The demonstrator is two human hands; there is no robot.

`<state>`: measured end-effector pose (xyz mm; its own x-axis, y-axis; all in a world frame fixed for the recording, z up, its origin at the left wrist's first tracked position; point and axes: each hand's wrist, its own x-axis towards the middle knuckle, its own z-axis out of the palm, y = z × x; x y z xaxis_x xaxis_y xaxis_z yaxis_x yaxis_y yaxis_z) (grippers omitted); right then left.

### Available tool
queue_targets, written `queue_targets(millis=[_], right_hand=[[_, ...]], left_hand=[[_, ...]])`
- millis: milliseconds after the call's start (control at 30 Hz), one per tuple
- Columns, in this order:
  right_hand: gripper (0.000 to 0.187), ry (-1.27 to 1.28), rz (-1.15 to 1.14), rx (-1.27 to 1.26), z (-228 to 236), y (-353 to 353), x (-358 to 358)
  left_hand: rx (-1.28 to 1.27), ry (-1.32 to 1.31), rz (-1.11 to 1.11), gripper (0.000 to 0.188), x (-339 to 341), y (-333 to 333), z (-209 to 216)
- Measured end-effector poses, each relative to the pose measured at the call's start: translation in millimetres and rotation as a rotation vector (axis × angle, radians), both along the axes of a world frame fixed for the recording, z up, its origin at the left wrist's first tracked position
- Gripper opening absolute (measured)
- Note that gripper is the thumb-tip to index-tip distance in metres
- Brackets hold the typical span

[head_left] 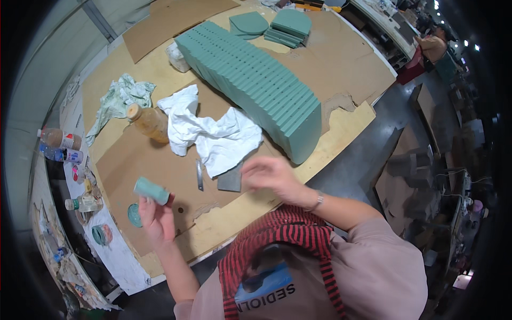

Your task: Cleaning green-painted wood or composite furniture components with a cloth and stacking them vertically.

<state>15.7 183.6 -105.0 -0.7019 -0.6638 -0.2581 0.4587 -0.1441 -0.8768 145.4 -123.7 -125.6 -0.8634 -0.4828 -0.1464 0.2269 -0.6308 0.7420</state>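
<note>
The worktable (341, 125) filled the middle of the frame, partly covered with brown cardboard. Across it, from upper centre to right of centre, leaned a long row of green panels (250, 88). A crumpled white cloth (226, 141) lay at the centre, with an amber bottle (151, 124) just beside it, left of centre. The right hand (271, 175) hung below the cloth, near a flat grey pad (230, 178); blur made it impossible to tell whether its fingers were apart or together. At lower left, the left hand (157, 218) had its fingers clamped on a green cylinder (152, 191), tilted above the table near a round green container (134, 215). Handling it well probably called for a light, steady grip, kept away from the panels' faces and the slim metal tool (199, 175).
</note>
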Motion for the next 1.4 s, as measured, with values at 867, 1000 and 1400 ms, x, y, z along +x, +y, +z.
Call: queue_targets(millis=[867,1000,1400], right_hand=[[0.107,0.41,-0.158,0.176,-100,159,-151],[0.108,0.475,-0.154,0.186,-101,157,-149],[0.105,0.575,-0.207,0.183,-101,155,-147]], left_hand=[[-1.79,-0.175,-0.222,0.038,-247,263,56],[-1.873,-0.001,-0.236,0.041,-276,279,53],[-1.999,-0.082,-0.355,0.035,-309,278,77]])
